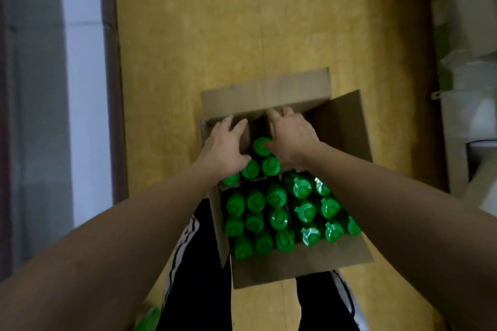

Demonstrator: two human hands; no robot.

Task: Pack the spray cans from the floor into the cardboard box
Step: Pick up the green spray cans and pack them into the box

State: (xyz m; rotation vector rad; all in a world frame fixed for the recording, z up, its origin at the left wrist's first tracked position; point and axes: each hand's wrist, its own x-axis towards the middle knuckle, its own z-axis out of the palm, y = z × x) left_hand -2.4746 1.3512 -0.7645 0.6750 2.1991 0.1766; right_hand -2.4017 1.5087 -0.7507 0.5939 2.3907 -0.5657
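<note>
A yellow floor (204, 35) is seen beyond the left hand (223, 148), a dark brown strip (111, 88) far to its left, and pale blurred objects (470, 21) are piled far right of the right hand (291, 131).

Down in the box (301, 269) only the green caps (255, 200) show; the bodies below them are sunk out of sight. The left hand (223, 148) covers part of two caps. The right hand (293, 134) hides whatever lies under its palm, so I can't say whether it holds anything. A green can (149, 317) at the bottom edge is blurred and cut off. The pale shapes (473, 21) on the right are too smeared to name.
</note>
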